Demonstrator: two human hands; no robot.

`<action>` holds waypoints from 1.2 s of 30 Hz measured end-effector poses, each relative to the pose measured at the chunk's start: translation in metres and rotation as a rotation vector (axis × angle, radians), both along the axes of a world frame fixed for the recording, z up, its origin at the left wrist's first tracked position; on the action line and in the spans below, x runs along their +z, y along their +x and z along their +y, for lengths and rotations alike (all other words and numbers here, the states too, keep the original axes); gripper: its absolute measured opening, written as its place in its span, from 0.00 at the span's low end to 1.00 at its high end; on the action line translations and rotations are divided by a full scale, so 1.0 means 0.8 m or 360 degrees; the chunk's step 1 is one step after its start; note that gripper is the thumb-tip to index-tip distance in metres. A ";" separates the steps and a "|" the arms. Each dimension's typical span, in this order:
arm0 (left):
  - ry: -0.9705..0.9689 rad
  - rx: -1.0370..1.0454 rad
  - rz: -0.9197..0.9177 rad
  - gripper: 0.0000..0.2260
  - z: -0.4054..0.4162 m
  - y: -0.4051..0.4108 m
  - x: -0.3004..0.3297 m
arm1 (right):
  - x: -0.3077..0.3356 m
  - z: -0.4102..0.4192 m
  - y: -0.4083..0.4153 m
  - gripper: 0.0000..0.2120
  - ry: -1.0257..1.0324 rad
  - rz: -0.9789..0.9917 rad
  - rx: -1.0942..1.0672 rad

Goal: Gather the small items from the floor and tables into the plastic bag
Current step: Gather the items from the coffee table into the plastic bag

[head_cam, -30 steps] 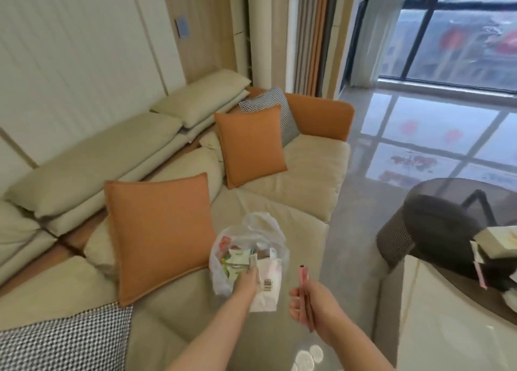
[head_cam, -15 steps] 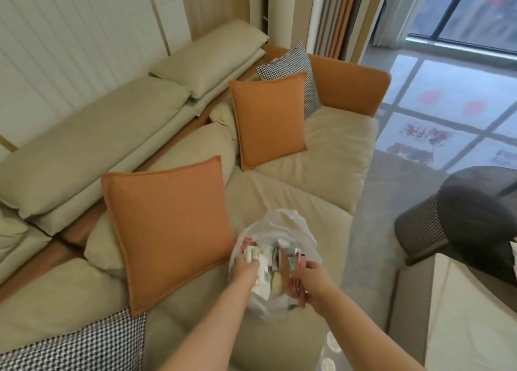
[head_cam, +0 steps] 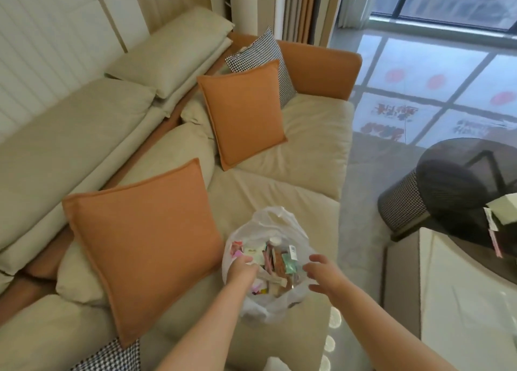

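A clear plastic bag (head_cam: 270,222) sits open on the beige sofa seat (head_cam: 305,186), filled with several small packets. A thin pink stick (head_cam: 269,259) lies among the packets inside. My left hand (head_cam: 241,270) grips the bag's near-left rim and holds it open. My right hand (head_cam: 324,275) hovers just right of the bag, fingers spread and empty.
Two orange cushions (head_cam: 145,239) (head_cam: 243,110) lean on the sofa left of the bag. A dark round table (head_cam: 458,180) with a box and papers (head_cam: 503,208) stands at right, above a white cabinet top (head_cam: 461,300). Glossy floor lies beyond.
My right hand carried the pink stick into the bag, let it go, and drew back to the right, now empty. The left hand kept its hold on the bag rim.
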State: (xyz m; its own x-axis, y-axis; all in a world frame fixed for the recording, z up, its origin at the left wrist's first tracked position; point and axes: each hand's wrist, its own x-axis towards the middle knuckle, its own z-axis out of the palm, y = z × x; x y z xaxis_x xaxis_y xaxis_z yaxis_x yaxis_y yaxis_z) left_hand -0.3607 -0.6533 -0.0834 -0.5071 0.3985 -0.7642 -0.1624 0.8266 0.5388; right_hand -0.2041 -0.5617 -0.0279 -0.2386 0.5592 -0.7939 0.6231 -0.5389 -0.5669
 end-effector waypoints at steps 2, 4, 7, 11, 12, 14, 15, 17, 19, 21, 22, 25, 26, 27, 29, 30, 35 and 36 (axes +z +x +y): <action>-0.0021 -0.0205 0.0055 0.18 0.004 0.014 0.008 | -0.001 0.000 0.015 0.23 0.0114 -0.0105 0.0172; -0.0014 -0.0407 0.0128 0.09 0.010 0.034 0.016 | -0.004 -0.001 0.037 0.23 0.0225 -0.0221 0.0361; 0.0013 -0.0694 0.0181 0.13 0.023 0.074 0.024 | -0.008 -0.003 0.081 0.23 0.0297 -0.0361 0.0519; 0.0023 -0.0983 0.0200 0.12 0.044 0.137 0.021 | -0.013 -0.001 0.152 0.22 0.0324 -0.0466 0.0496; 0.0015 -0.1063 0.0226 0.16 0.048 0.155 0.024 | -0.014 0.000 0.172 0.22 0.0333 -0.0485 0.0469; -0.0013 -0.1202 0.0237 0.18 0.057 0.192 0.030 | -0.015 -0.001 0.213 0.21 0.0347 -0.0507 0.0416; -0.0029 -0.1268 0.0238 0.17 0.061 0.213 0.033 | -0.015 -0.002 0.234 0.21 0.0355 -0.0519 0.0399; -0.0019 -0.1411 0.0266 0.17 0.069 0.256 0.036 | -0.016 -0.005 0.282 0.21 0.0381 -0.0554 0.0384; -0.0029 -0.1549 0.0307 0.17 0.077 0.303 0.036 | -0.016 -0.011 0.333 0.21 0.0399 -0.0609 0.0374; -0.0030 -0.1692 0.0336 0.17 0.084 0.356 0.038 | -0.018 -0.019 0.390 0.20 0.0401 -0.0658 0.0338; -0.0031 -0.1758 0.0339 0.17 0.087 0.383 0.038 | -0.019 -0.023 0.418 0.19 0.0395 -0.0676 0.0306; -0.0037 -0.1895 0.0321 0.17 0.092 0.467 0.037 | -0.023 -0.037 0.502 0.19 0.0379 -0.0727 0.0186; -0.0029 -0.1934 0.0313 0.17 0.093 0.494 0.036 | -0.025 -0.041 0.528 0.20 0.0374 -0.0740 0.0146; -0.0022 -0.1986 0.0311 0.17 0.093 0.521 0.034 | -0.030 -0.046 0.554 0.20 0.0366 -0.0749 0.0106; -0.0017 -0.2100 0.0318 0.16 0.094 0.572 0.032 | -0.038 -0.057 0.601 0.21 0.0340 -0.0772 0.0035; -0.0010 -0.2151 0.0320 0.16 0.094 0.596 0.030 | -0.043 -0.062 0.624 0.21 0.0329 -0.0789 -0.0003; -0.0032 -0.2381 0.0305 0.19 0.098 0.697 0.012 | -0.066 -0.092 0.724 0.22 0.0235 -0.0875 -0.0261; -0.0037 -0.2433 0.0330 0.19 0.101 0.714 0.008 | -0.071 -0.098 0.740 0.22 0.0205 -0.0877 -0.0322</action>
